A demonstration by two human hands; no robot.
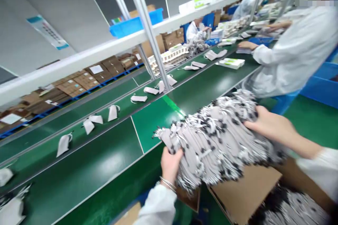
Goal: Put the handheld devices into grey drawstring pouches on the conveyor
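Between my two hands hangs a large bundle of grey drawstring pouches (pixel 211 137), packed side by side with white cords and black tips sticking out. My left hand (pixel 171 163) grips its near left end, thumb on top. At the far right end my right hand (pixel 271 126) clasps it, fingers partly hidden behind the pouches. Beneath the bundle stands an open cardboard box (pixel 248 190), where more grey pouches (pixel 295 207) lie at the lower right.
A green conveyor belt (pixel 100 168) runs diagonally past me, with single grey pouches (pixel 112 112) along a strip of it. A metal post (pixel 148 31) and shelf rail rise above. To the right sits a co-worker in a white coat (pixel 298 49). Cardboard boxes (pixel 71 86) line the far side.
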